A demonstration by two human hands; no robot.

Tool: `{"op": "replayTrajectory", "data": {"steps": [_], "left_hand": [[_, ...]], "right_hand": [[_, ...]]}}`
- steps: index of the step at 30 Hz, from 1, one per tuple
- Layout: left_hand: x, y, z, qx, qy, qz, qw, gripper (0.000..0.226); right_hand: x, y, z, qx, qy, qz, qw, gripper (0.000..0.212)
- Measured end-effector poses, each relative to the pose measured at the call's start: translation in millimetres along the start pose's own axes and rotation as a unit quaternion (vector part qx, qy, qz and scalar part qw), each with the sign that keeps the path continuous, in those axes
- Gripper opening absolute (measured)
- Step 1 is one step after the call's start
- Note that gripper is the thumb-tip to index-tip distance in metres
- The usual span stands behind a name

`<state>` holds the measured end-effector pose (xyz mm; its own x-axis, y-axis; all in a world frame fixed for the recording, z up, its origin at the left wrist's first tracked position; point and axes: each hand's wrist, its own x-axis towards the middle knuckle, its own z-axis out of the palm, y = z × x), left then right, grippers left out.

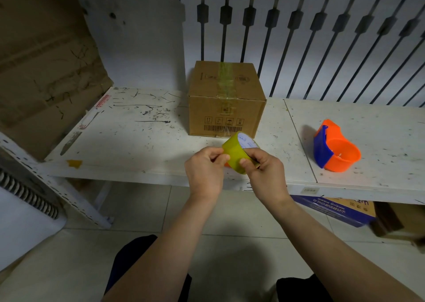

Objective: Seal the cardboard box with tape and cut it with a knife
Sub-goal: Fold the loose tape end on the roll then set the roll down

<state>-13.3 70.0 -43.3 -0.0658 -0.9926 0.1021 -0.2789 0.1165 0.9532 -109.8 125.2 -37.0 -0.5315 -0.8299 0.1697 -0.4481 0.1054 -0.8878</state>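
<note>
"Both hands were on the roll [236, 155], then?"

"Yes. Her left hand [205, 171] pinched its yellowish outer wrap, and the right hand [264, 174] gripped the far side, over the bench's [138, 145] front edge."

"Any writing?"

"Blue print on the roll's white core, too small to read. The box [226, 100] stood closed just behind, yellowish tape along its top seam, with handling symbols and a barcode on the front."

"Room to work?"

"Bare, scuffed bench to the left. An orange and blue dispenser [334, 150] lay well to the right."
</note>
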Motion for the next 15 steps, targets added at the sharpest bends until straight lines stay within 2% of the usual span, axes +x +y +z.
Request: {"op": "replayTrajectory", "data": {"steps": [5,9,15], "left_hand": [[0.7,1.5,2.1,-0.028,-0.001,-0.015,0.999,0.015],[-1.9,0.0,2.2,-0.031,-0.008,-0.01,0.999,0.004],[-0.7,2.6,1.4,-0.062,-0.005,-0.001,0.998,0.019]], "right_hand": [[0.0,2.7,1.1,0.016,0.007,0.004,1.0,0.016],[-1.3,4.4,-0.2,0.028,0.0,-0.003,1.0,0.017],[-1.3,1.9,-4.3,0.037,-0.007,-0.018,0.999,0.02]]}}
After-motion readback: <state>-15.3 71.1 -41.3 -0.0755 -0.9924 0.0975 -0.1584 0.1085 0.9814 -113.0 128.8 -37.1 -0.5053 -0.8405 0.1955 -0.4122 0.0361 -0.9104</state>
